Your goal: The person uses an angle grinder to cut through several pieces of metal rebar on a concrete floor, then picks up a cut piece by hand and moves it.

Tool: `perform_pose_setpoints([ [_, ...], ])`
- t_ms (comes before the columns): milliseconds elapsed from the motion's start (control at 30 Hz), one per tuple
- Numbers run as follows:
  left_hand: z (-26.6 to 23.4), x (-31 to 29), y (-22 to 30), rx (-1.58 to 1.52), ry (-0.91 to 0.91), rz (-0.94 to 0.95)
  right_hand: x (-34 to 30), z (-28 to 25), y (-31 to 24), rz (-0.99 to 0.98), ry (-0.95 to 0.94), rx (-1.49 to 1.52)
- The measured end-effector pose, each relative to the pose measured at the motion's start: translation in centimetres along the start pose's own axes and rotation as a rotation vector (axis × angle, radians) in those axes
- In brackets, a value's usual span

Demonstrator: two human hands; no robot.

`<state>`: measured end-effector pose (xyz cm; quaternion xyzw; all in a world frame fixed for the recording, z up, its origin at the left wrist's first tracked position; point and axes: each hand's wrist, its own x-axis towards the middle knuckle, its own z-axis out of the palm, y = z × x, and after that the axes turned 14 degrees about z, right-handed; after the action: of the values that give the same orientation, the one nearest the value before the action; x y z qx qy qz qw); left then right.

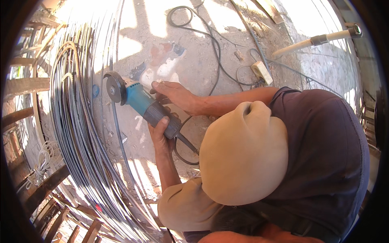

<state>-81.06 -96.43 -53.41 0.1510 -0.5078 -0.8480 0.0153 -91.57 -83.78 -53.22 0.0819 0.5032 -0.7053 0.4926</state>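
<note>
Neither of my hands shows. Another person in a tan cap and dark shirt bends over at the right. That person's lower hand is wrapped round the black rear handle of a teal angle grinder. Their upper hand is beside the grinder's body, its fingers partly hidden. The grinder's dark disc stands on edge near a thin steel bar. A strip of bare skin crosses the lower edge; I cannot tell whose it is.
A long bundle of bent steel rods lies at the left, near wooden slats and white rope. A black cable runs over the dusty floor towards a pale block-shaped socket. A pale pipe juts out upper right.
</note>
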Motion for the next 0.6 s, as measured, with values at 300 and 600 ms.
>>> perform_pose_setpoints([
  [300,1.0,0.0,0.7,-0.210,-0.031,-0.224,0.1,-1.1,-1.6,0.260,-0.297,0.184],
  [600,1.3,0.1,-0.3,0.044,-0.075,-0.126,0.7,-2.4,-1.1,0.066,-0.395,0.209],
])
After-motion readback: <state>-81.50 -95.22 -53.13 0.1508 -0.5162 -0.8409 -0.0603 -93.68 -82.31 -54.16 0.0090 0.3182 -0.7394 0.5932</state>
